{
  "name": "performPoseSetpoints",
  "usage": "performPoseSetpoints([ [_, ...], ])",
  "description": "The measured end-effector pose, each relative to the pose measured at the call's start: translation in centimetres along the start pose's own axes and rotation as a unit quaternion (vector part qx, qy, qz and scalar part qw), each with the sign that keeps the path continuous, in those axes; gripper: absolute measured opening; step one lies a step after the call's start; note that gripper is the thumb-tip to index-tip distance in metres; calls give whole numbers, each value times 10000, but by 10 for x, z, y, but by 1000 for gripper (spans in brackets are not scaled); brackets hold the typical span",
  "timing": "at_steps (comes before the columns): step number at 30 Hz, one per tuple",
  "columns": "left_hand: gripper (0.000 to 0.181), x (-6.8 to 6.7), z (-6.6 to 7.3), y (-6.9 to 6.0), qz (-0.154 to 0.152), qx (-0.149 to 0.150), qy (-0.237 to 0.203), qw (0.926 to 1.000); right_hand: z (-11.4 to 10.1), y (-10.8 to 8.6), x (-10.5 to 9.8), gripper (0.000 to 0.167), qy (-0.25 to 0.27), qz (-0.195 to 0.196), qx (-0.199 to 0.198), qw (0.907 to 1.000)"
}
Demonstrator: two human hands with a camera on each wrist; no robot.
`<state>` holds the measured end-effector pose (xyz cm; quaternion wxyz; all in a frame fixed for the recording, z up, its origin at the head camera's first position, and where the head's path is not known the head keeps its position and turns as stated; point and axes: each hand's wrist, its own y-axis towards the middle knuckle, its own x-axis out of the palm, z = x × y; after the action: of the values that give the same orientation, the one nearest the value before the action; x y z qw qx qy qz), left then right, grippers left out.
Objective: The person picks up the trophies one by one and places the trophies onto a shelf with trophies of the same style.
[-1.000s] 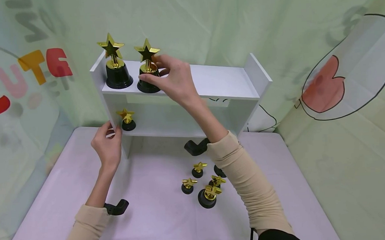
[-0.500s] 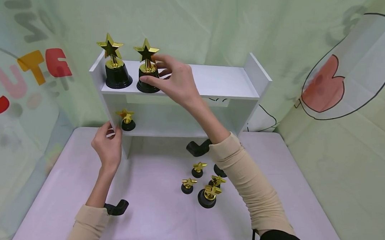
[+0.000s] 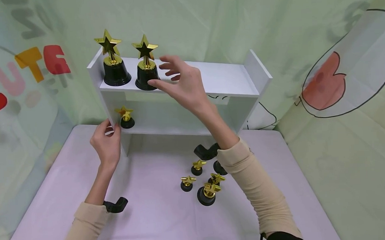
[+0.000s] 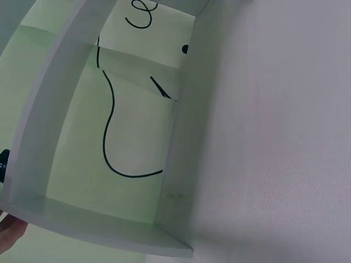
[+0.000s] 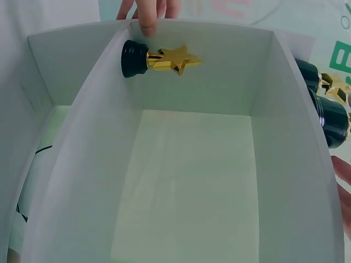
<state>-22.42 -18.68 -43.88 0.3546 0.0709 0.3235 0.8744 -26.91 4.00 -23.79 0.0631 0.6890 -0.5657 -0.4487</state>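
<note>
A white two-tier shelf [image 3: 223, 79] stands on the table. On its upper board are two big black-based gold star trophies, the left trophy [image 3: 117, 74] and the right trophy [image 3: 146, 77], both upright. My right hand [image 3: 188, 85] is just right of the right trophy, fingers spread apart. Its thumb tip overlaps the base, and I cannot tell whether it touches. My left hand [image 3: 107, 145] grips the front edge of the shelf's left side panel, the thumb showing inside the panel in the right wrist view. Close to it, a small star trophy [image 5: 174, 59] stands on the lower board.
Several smaller star trophies, among them a gold-and-black trophy [image 3: 207, 196], stand on the lilac-covered table [image 3: 151, 222] below my right forearm. One black base is partly hidden by the sleeve. A printed curtain [image 3: 182, 23] hangs behind the shelf.
My right hand has loosened its fingers from the right trophy and drawn back slightly to the right. The trophy stays on the upper board. My left hand keeps its hold on the panel.
</note>
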Motion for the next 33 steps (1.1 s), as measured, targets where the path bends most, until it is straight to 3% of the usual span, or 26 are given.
performPoseSetpoints([
  [15, 22, 0, 1, -1, -20, -72, -96, 9999, -1, -23, -16, 52, 120, 528, -369, 9979],
  [22, 19, 1, 3, -1, 107, -78, -133, 9998, 1, -41, -20, 47, 113, 805, -1011, 9915],
  [27, 19, 1, 3, -1, 102, -83, -127, 9998, 3, -55, -24, 46, 91, 855, -1238, 9886],
  [33, 21, 0, 2, -1, 2, -112, 43, 9999, 9, -76, -31, 44, -282, 872, -1680, 9815],
])
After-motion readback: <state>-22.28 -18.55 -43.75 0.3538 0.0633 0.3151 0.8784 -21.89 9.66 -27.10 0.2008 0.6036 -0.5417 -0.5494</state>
